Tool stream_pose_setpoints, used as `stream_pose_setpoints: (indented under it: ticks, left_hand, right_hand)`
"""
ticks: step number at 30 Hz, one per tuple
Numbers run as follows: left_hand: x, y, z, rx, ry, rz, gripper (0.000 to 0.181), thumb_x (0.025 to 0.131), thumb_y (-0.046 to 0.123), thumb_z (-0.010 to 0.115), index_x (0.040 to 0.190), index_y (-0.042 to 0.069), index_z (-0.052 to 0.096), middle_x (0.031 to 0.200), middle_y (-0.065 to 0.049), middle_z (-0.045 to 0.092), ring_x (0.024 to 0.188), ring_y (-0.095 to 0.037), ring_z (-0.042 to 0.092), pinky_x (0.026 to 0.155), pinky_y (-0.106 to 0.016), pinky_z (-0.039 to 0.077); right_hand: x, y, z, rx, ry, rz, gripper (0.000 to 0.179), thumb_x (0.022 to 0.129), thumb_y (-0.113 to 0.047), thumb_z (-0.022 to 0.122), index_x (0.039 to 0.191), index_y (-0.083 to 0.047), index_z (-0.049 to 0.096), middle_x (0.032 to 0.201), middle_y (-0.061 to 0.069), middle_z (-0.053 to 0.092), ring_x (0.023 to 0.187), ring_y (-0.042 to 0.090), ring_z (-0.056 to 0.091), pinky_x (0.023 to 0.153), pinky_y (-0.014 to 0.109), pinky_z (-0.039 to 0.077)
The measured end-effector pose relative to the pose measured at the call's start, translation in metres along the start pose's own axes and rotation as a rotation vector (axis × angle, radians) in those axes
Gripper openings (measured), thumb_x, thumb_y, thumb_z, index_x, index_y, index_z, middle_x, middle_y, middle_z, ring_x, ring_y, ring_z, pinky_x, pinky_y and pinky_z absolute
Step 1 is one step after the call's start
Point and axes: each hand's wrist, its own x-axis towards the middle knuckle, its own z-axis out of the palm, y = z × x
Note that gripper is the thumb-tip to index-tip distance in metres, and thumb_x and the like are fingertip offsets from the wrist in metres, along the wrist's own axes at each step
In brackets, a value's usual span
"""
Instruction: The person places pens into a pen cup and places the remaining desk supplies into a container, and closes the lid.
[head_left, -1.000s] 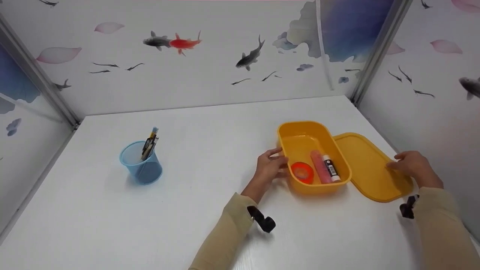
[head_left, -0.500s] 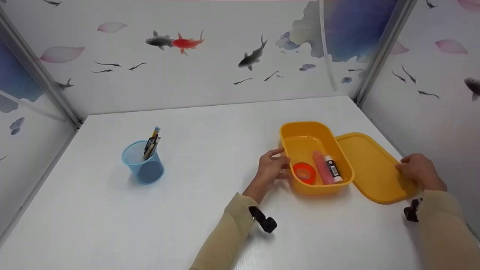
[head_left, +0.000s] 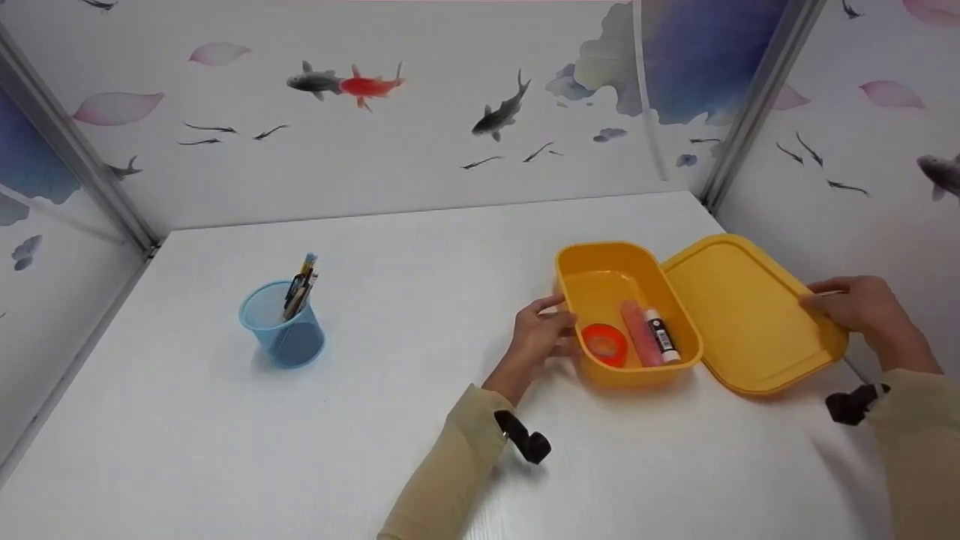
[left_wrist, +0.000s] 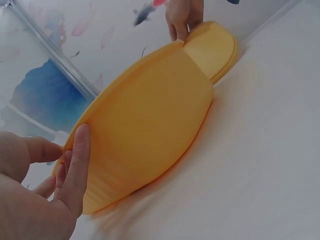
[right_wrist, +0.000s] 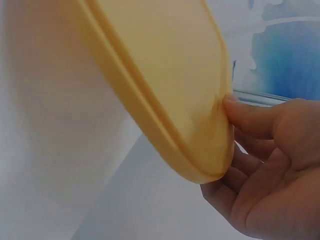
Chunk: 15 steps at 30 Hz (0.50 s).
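An open yellow plastic box (head_left: 637, 379) stands at the right of the table. My left hand (head_left: 534, 339) pinches its left rim, the fingers lying along the outer wall (left_wrist: 145, 125) in the left wrist view. In the box lie a red-orange tape roll (head_left: 618, 337), a pink stick-shaped thing (head_left: 641, 337) and a glue stick (head_left: 662, 337). To the right of the box, my right hand (head_left: 870, 311) grips the outer edge of the yellow lid (head_left: 757, 315), which is tilted, with that edge raised. The right wrist view shows thumb and fingers pinching the lid's corner (right_wrist: 200, 155).
A light blue mesh pen cup (head_left: 296, 345) with several pens (head_left: 300, 289) stands on the left of the white table (head_left: 420, 285). Panels with painted fish (head_left: 501, 112) close off the back and both sides. The right panel (head_left: 847, 232) is close to my right hand.
My right hand has lifted the lid's outer edge off the table, moving up and to the right. My left hand and the box hold their place.
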Motion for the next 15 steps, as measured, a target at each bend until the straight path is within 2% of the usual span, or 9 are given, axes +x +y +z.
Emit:
stream_pose_setpoints:
  ticks: [2, 8, 10, 13, 14, 15]
  left_hand:
    - [0.0, 0.0, 0.0, -0.008, 0.001, 0.006, 0.043, 0.094, 0.012, 0.065, 0.136, 0.013, 0.057, 0.116, -0.014, 0.07, 0.097, -0.027, 0.074, 0.068, -0.031, 0.064]
    - [-0.002, 0.001, -0.001, -0.013, 0.009, 0.012, 0.043, 0.093, 0.011, 0.065, 0.135, 0.012, 0.058, 0.114, -0.014, 0.07, 0.095, -0.027, 0.075, 0.066, -0.03, 0.064]
    - [-0.002, 0.0, -0.001, -0.005, 0.016, 0.014, 0.042, 0.093, 0.012, 0.065, 0.135, 0.013, 0.059, 0.113, -0.013, 0.07, 0.093, -0.024, 0.075, 0.067, -0.03, 0.064]
    - [-0.004, 0.0, -0.001, -0.003, 0.026, 0.01, 0.041, 0.094, 0.012, 0.066, 0.134, 0.013, 0.06, 0.113, -0.012, 0.07, 0.09, -0.022, 0.075, 0.072, -0.033, 0.064]
    - [-0.005, 0.0, -0.001, -0.001, 0.029, 0.008, 0.041, 0.094, 0.012, 0.067, 0.134, 0.014, 0.06, 0.112, -0.011, 0.071, 0.088, -0.021, 0.075, 0.073, -0.034, 0.064]
    - [-0.006, 0.0, -0.001, 0.001, 0.031, 0.007, 0.04, 0.094, 0.012, 0.067, 0.133, 0.014, 0.061, 0.11, -0.011, 0.071, 0.087, -0.02, 0.075, 0.074, -0.036, 0.064]
  right_hand:
    - [-0.001, -0.002, -0.003, 0.044, 0.025, 0.024, 0.065, 0.103, -0.032, 0.054, 0.144, 0.015, 0.037, 0.134, 0.038, 0.043, 0.088, 0.028, 0.061, 0.066, 0.022, 0.057]
    - [-0.009, -0.005, -0.011, 0.114, 0.074, 0.034, 0.066, 0.103, -0.035, 0.052, 0.146, 0.014, 0.037, 0.134, 0.037, 0.047, 0.077, 0.019, 0.063, 0.064, 0.021, 0.058]
    - [-0.01, -0.003, -0.012, 0.133, 0.097, 0.03, 0.068, 0.103, -0.038, 0.05, 0.148, 0.012, 0.035, 0.136, 0.036, 0.046, 0.076, 0.017, 0.063, 0.063, 0.02, 0.058]
    - [-0.013, 0.0, -0.015, 0.18, 0.146, 0.015, 0.073, 0.102, -0.044, 0.049, 0.151, 0.007, 0.034, 0.141, 0.035, 0.046, 0.084, 0.021, 0.064, 0.062, 0.017, 0.057]
    - [-0.012, 0.002, -0.016, 0.223, 0.18, 0.027, 0.068, 0.099, -0.045, 0.055, 0.149, 0.002, 0.043, 0.136, 0.03, 0.053, 0.083, 0.023, 0.064, 0.06, 0.017, 0.056]
    - [-0.013, 0.002, -0.017, 0.243, 0.195, 0.034, 0.07, 0.099, -0.047, 0.055, 0.15, -0.001, 0.042, 0.139, 0.029, 0.052, 0.087, 0.025, 0.064, 0.066, 0.019, 0.059]
